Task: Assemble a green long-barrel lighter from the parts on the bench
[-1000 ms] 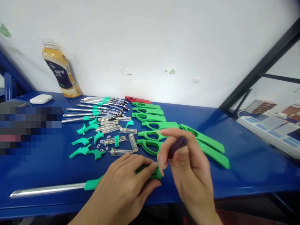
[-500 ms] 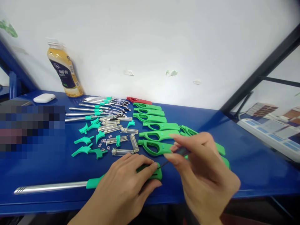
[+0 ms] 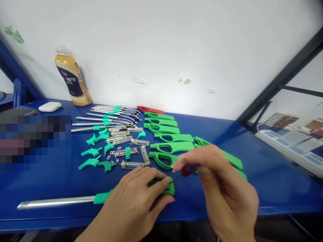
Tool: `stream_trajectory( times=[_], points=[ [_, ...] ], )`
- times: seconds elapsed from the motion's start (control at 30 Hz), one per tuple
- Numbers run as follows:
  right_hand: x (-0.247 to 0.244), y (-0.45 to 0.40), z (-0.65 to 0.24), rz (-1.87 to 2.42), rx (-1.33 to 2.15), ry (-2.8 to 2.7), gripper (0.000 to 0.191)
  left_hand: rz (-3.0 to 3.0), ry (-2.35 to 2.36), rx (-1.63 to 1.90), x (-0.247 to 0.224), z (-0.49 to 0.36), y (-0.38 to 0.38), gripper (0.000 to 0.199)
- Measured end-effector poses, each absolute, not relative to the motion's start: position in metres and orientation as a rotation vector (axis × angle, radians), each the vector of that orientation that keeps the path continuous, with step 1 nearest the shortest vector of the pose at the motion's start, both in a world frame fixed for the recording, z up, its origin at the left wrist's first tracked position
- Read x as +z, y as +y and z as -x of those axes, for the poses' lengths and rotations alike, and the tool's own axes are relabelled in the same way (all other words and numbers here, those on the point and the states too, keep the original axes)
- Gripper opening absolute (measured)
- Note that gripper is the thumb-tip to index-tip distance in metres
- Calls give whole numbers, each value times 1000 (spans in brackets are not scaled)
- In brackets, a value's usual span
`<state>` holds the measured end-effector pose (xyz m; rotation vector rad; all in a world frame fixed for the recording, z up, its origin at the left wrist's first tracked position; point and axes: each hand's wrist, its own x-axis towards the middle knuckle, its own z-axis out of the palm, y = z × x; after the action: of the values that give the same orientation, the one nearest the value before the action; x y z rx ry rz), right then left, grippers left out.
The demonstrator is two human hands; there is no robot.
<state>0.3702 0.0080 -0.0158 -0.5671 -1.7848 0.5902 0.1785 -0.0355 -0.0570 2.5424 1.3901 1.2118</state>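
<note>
My left hand (image 3: 141,198) is wrapped over a green utility lighter (image 3: 103,197) near the table's front edge. Its long metal barrel (image 3: 58,202) points left, and most of the handle is hidden under my fingers. In my right hand (image 3: 224,188) is a small screwdriver (image 3: 188,169) with a dark red handle, pinched between thumb and fingers. The thin shaft slants down to the butt end of the lighter handle, close to my left fingertips. Whether the tip sits in a screw is too small to tell.
Several green handle shells (image 3: 173,147) and a red one (image 3: 150,110) lie behind my hands. Left of them are clear fuel tanks (image 3: 130,164), teal triggers (image 3: 89,163) and metal barrels with wires (image 3: 94,114). A yellow bottle (image 3: 72,80) and a white case (image 3: 50,107) stand farther back.
The fingers of my right hand have shifted on the screwdriver, so its red handle now shows. My left hand keeps its hold on the lighter. The view has moved slightly.
</note>
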Motion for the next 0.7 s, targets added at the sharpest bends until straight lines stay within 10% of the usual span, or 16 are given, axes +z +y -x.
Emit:
stream_trajectory(
  times=[0.7],
  points=[
    [-21,11,-362,623,421,-1719,24,-2648,1374,1168,-69,-172,-30,21]
  ],
)
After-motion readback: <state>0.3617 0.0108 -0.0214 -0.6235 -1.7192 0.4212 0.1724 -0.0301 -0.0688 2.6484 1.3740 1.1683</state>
